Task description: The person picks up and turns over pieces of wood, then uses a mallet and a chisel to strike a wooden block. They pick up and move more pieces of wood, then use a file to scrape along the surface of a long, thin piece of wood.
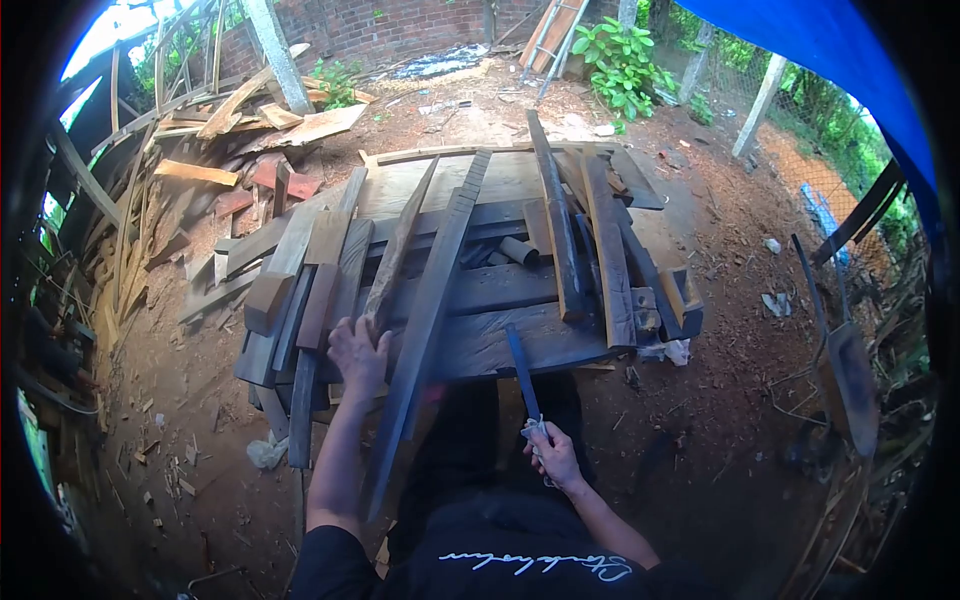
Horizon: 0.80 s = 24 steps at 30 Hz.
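Observation:
My right hand (pixel 553 452) is closed round the cloth-wrapped handle of a long dark blade (pixel 521 372), which points up and away over the front edge of the wooden workbench (pixel 500 335). On the left, my left hand (pixel 358 352) has its fingers spread at the lower end of a narrow wooden strip (pixel 403 240). Beside it a long dark plank (pixel 425 320) slants across the bench and past its front edge. Several wooden blocks (pixel 268 302) and boards lie left of my left hand. More long pieces (pixel 607 250) rest on the bench's right side.
Scrap wood (pixel 300 130) is heaped at the back left by a concrete post (pixel 277 55). A brick wall (pixel 400 32) and a leafy plant (pixel 622 68) stand behind. At the right is a shovel-like tool (pixel 852 385), under a blue tarp (pixel 830 60).

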Motion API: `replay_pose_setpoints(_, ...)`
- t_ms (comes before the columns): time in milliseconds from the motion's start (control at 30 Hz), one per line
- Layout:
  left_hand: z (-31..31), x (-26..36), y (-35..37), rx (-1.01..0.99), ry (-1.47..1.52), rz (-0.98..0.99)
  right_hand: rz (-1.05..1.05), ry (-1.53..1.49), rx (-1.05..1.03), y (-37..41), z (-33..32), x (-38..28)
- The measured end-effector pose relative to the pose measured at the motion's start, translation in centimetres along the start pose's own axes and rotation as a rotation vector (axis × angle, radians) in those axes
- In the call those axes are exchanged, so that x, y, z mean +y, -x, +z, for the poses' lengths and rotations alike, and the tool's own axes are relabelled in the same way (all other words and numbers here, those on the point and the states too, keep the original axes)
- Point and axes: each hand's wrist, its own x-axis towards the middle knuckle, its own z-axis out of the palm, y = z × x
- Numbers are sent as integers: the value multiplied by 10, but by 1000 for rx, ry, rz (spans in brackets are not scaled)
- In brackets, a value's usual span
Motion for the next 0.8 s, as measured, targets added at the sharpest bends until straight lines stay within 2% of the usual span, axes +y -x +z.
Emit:
replay_pose_setpoints(100,-7,1,2,35,-10,42,2,-23,-4,-4,-2,4)
replay_pose_setpoints(233,-7,42,7,0,36,166,10,-37,-32,-10,-3,4)
replay_pose_setpoints(267,-7,55,4,3,36,146,3,-26,-25,-11,-2,3)
replay_pose_setpoints(333,-8,77,-4,-242,-13,25,-8,8,-37,-13,-2,1)
replay_pose_setpoints(367,-2,81,-8,-232,-2,4,-11,11,-30,-14,-3,1)
replay_pose_setpoints(433,17,85,-15,-333,54,-79,-12,1,-24,-14,-4,2)
replay_pose_setpoints(567,20,85,-22,-365,122,-148,-17,48,-31,-13,-5,-4)
replay_pose_setpoints(667,9,79,-27,-373,81,-119,-23,44,-36,-14,-4,-5)
replay_pose_setpoints(767,-8,67,-38,-383,-21,22,-28,43,-33,-15,-5,-3)
replay_pose_setpoints(800,-14,61,-44,-381,-21,12,-22,25,-38,-17,-6,-1)
